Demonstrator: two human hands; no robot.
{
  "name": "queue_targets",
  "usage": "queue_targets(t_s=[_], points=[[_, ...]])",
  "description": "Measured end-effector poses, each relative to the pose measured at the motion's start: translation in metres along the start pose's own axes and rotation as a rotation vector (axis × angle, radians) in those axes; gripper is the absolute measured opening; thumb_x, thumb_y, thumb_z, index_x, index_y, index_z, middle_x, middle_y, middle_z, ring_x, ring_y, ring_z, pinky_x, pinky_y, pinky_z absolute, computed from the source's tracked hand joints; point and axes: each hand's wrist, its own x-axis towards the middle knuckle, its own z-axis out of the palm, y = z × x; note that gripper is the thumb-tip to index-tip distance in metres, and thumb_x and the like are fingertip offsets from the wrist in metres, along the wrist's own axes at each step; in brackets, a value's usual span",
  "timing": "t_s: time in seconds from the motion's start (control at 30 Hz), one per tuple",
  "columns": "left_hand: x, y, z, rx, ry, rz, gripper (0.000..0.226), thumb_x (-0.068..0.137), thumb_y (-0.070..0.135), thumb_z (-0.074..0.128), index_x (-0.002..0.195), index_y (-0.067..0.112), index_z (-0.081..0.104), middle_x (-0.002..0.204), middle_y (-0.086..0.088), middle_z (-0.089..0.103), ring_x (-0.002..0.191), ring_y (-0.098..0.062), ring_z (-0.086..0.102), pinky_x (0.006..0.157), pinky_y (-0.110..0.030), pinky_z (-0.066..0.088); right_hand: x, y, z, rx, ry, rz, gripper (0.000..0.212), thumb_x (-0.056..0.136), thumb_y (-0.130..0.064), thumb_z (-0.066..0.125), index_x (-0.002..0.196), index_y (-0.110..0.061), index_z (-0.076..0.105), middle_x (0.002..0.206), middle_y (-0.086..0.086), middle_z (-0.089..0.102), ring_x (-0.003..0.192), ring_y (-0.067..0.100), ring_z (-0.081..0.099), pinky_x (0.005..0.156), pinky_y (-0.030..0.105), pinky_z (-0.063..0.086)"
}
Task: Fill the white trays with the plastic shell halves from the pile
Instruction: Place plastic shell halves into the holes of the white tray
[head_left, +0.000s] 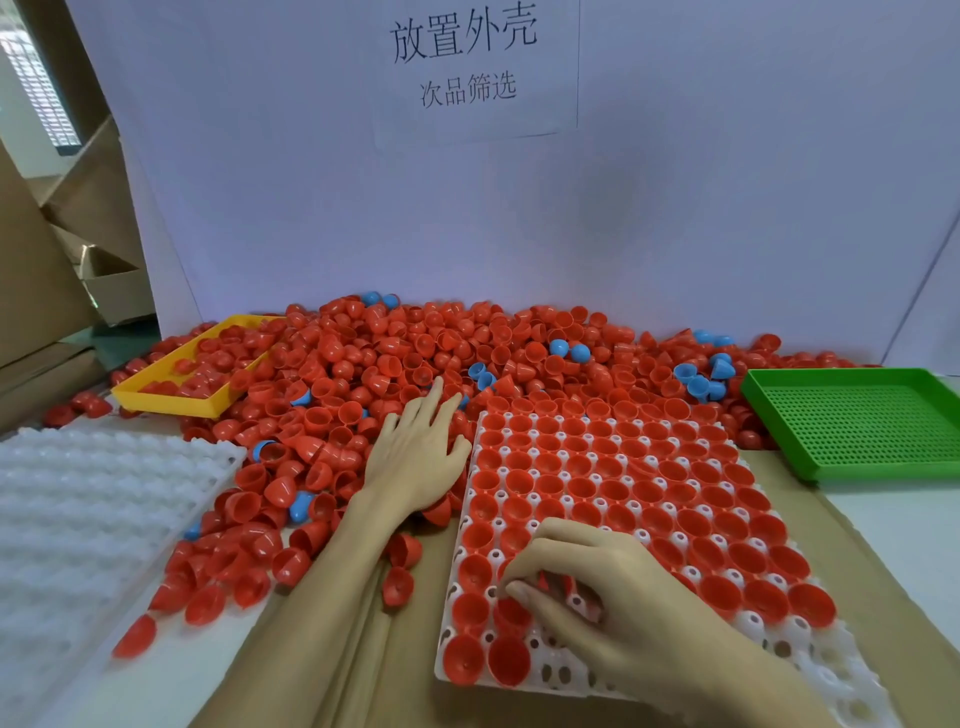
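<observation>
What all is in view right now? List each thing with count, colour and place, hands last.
Plastic shell halves pile: too many to count, red with a few blue, across the table's back and middle.
White plastic tray being filled: one, white, centre-right; most pockets hold red halves, near corner pockets empty.
Empty white plastic tray: one, white, left.
Yellow plastic bin: one, yellow, back left, holding red halves.
Green perforated plastic basket: one, green, right.
Paper sign with printed characters: one, white, on the backboard.
Cardboard boxes: brown, far left.
Left hand: flat on the pile beside the tray.
Right hand: grip on a red half at the tray's near rows.
</observation>
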Motion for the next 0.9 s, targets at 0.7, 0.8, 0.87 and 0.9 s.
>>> queue_targets(t_s=[0.7,0.8,0.87,0.9], points=[[0.001,-0.008,0.009,0.031,0.147,0.075,0.051,0.107,0.044,0.043,0.151,0.020,0.050,0.158,0.009,0.034,0.138,-0.015,0.039,0.114,-0.037,0.030,0.002,0.007,0.004,0.017,0.043,0.015,0.017,0.105,-0.035,0.060,0.108,-0.030,0.076,0.098,-0.022,0.063,0.089,0.008,0.064,0.077,0.022,0.053],[-0.005,-0.003,0.002,-0.005,0.334,0.097,0.046,0.104,0.044,0.053,0.137,0.013,0.060,0.148,0.002,0.045,0.128,-0.021,0.047,0.108,-0.040,0.035,0.002,0.008,0.004,0.027,0.051,0.012,0.017,0.105,-0.036,0.060,0.107,-0.030,0.076,0.099,-0.022,0.064,0.090,0.008,0.065,0.077,0.022,0.054],[-0.007,0.002,-0.012,0.076,0.502,0.144,0.042,0.102,0.042,0.060,0.126,0.008,0.066,0.139,-0.003,0.055,0.119,-0.026,0.054,0.100,-0.042,0.040,0.002,0.010,0.003,0.025,0.068,0.012,0.015,0.105,-0.033,0.061,0.108,-0.030,0.076,0.100,-0.022,0.065,0.093,0.007,0.066,0.079,0.022,0.054],[-0.008,0.004,-0.018,0.103,0.567,0.185,0.039,0.101,0.040,0.063,0.120,0.006,0.069,0.133,-0.005,0.060,0.114,-0.027,0.058,0.095,-0.042,0.041,0.002,0.011,0.001,0.017,0.078,0.011,0.015,0.105,-0.032,0.061,0.108,-0.030,0.076,0.099,-0.022,0.065,0.093,0.007,0.066,0.079,0.022,0.054]])
